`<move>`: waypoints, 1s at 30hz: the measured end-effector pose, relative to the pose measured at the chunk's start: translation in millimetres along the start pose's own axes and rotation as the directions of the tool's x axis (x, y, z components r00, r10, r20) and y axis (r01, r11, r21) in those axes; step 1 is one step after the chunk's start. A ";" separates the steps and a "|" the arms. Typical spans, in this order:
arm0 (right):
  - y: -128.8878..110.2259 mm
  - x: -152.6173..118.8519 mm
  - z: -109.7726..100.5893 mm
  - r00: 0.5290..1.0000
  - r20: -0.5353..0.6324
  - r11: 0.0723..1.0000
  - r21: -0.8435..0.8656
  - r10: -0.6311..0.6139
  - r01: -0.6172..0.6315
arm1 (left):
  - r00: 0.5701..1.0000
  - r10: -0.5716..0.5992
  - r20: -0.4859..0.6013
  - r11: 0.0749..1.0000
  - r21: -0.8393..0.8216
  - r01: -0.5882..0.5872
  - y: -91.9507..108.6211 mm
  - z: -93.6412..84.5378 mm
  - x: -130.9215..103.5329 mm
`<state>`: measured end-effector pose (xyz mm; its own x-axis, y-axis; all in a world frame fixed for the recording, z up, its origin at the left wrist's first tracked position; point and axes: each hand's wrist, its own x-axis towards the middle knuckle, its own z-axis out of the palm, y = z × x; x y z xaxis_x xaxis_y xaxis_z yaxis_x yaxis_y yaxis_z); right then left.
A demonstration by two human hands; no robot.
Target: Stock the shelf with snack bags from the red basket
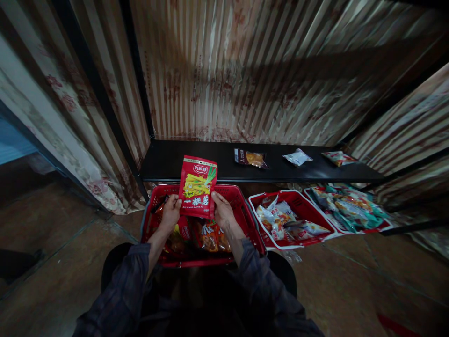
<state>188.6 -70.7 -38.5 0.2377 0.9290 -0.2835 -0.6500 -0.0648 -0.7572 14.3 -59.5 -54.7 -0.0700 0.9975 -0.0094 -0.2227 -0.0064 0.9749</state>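
Observation:
A red snack bag (198,187) with a yellow food picture and white lettering is held upright, its front facing me. My left hand (170,211) pinches its lower left edge, and my right hand (223,211) grips its lower right edge. Directly beneath is a red basket (249,234) holding several snack packs, among them an orange-brown pack (209,238). Part of the basket's contents is hidden by the bag and my hands.
A black shelf (217,161) crosses behind the basket, bearing a brown pack (253,158), a white pack (298,157) and a red-green pack (338,158). Two more red baskets of snacks stand right: one nearer (317,239), another farther (313,199). Curtains (224,70) hang behind.

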 end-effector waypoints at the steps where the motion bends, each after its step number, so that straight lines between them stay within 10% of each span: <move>1: -0.8 0.9 1.1 1.000 -0.020 1.000 -0.005 -0.007 0.007 | 1.000 0.001 0.007 1.000 -0.001 -0.001 -0.4 -0.7 -0.2; 30: -44.0 36.5 13.6 0.983 -0.019 0.981 -0.058 -0.185 0.184 | 0.993 -0.037 0.111 0.998 0.050 0.032 -13.9 -10.5 -7.2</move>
<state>216.1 -29.0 -7.6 0.3672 0.9180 -0.1494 -0.5523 0.0860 -0.8292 7.7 -67.3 -70.6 0.0463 0.9987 -0.0213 -0.1758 0.0292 0.9840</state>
